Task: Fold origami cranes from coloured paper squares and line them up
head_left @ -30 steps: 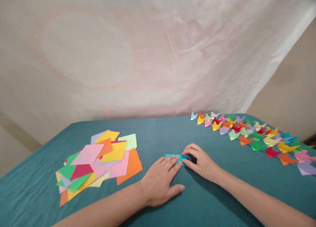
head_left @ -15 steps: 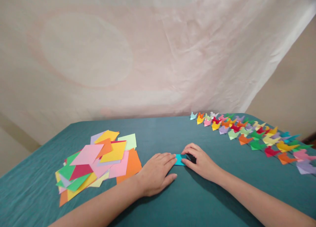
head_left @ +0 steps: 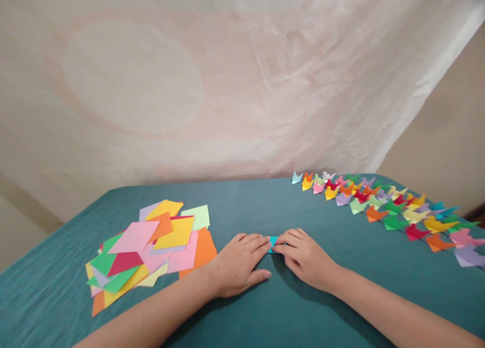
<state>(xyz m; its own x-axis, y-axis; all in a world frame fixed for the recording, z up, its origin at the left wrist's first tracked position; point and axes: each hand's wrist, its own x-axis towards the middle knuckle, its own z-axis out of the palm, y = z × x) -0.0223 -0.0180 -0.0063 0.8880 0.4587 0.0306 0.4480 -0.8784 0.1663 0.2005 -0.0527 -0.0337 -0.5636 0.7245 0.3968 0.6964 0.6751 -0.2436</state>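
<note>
A small folded piece of blue paper [head_left: 273, 244] lies on the table, showing only as a narrow strip between my two hands. My left hand [head_left: 242, 263] rests flat at its left side, fingers straight and their tips on the paper, thumb spread toward me. From the right, my right hand [head_left: 306, 257] has its bent fingers closed together on the paper's right end. The thumb of that hand is partly tucked under the fingers. Both hands cover much of the paper, so its full folded shape is hidden.
To the left lies a loose pile of coloured paper squares [head_left: 136, 237]. Several rows of small folded paper birds [head_left: 375, 214] stand along the right. A green cloth [head_left: 250, 201] covers the table, and a pale sheet [head_left: 227, 85] hangs behind.
My right hand has moved slightly left over the blue paper, its fingers now closer together and covering more of it. My left hand has stayed nearly still.
</note>
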